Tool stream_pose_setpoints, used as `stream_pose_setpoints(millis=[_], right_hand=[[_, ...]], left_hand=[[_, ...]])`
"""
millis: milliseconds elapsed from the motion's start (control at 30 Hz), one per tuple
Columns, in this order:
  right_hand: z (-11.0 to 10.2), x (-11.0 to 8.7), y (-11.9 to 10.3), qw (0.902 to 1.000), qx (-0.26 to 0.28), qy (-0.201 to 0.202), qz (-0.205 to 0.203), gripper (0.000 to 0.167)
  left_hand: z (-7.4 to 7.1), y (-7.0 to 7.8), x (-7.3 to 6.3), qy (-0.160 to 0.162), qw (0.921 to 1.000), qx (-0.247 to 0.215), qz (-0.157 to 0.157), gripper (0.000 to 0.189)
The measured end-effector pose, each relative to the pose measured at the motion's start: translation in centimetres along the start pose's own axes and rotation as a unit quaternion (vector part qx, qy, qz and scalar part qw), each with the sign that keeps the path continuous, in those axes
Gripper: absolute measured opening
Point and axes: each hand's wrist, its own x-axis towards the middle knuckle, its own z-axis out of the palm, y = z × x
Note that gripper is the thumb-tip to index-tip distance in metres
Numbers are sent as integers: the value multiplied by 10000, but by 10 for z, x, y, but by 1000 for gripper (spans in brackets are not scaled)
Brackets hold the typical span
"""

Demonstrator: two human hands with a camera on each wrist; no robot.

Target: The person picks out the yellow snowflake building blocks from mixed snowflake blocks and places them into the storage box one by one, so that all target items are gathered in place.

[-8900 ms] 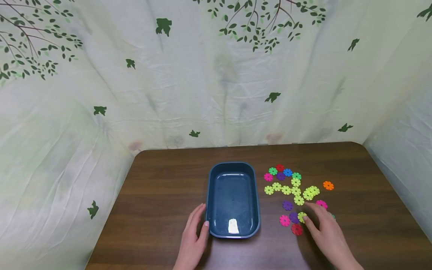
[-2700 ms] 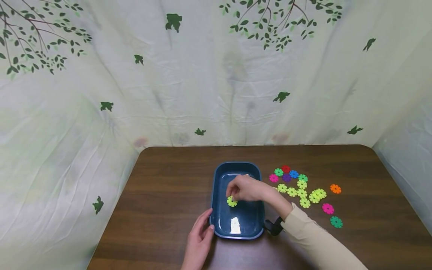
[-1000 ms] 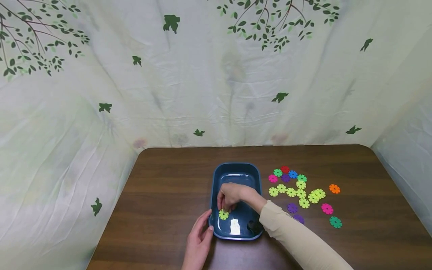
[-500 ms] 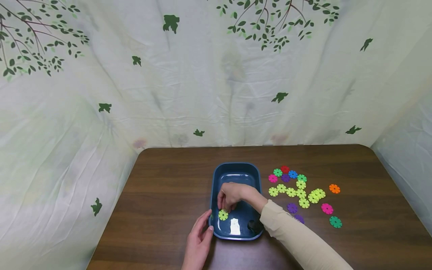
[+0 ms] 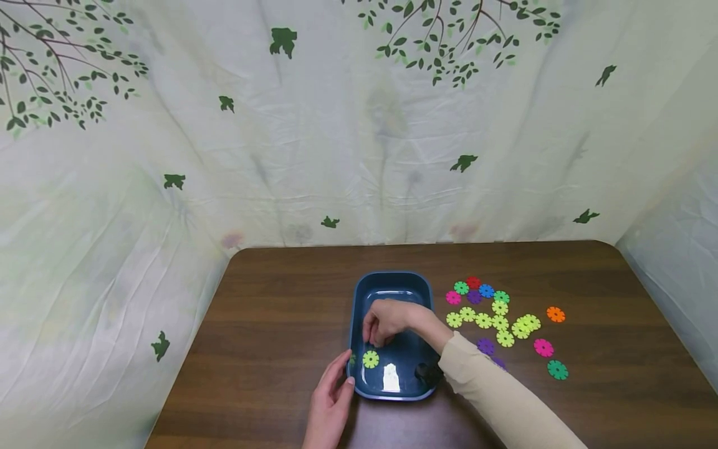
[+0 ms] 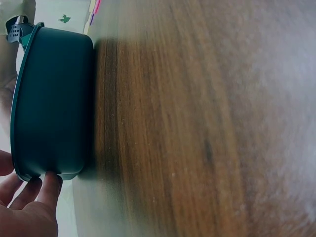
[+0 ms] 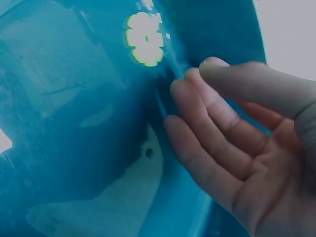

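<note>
A deep blue tray [image 5: 406, 357] stands on the table, with a yellow-green flower-shaped disc [image 5: 371, 359] lying on its floor. My right hand [image 5: 387, 321] hovers inside the tray just beyond that disc. In the right wrist view its fingers [image 7: 205, 140] are loosely bent and empty, and the disc shows apart from the fingertips. The left hand [image 5: 330, 402] rests at the tray's left side near the front corner. In the left wrist view its fingertips [image 6: 49, 190] touch the tray's outer wall.
Right of the tray lie several flower discs: a yellow-green cluster [image 5: 500, 322], a red one [image 5: 473, 282], a blue one [image 5: 486, 290], an orange one [image 5: 556, 314], a pink one [image 5: 543, 347] and a green one [image 5: 558, 370]. The right sleeve [image 5: 499, 393] partly covers a purple disc. A patterned curtain [image 5: 359, 156] hangs behind.
My right hand carried the yellow-green disc from the table's right side into the tray, let go of it and rose slightly away. The left hand stays at the tray's side.
</note>
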Motion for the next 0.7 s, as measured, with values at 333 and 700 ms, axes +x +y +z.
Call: stream_pose_setpoints(millis=[333,700], right_hand=[[-6,-19,-1,9972,-229,201,-684,17],[2,-46,0,9878,-257,1044,-1126,19]], left_hand=[[0,-2,1,63,9997,183,-115,46],[2,-3,1,115,9997,175,-146,46]])
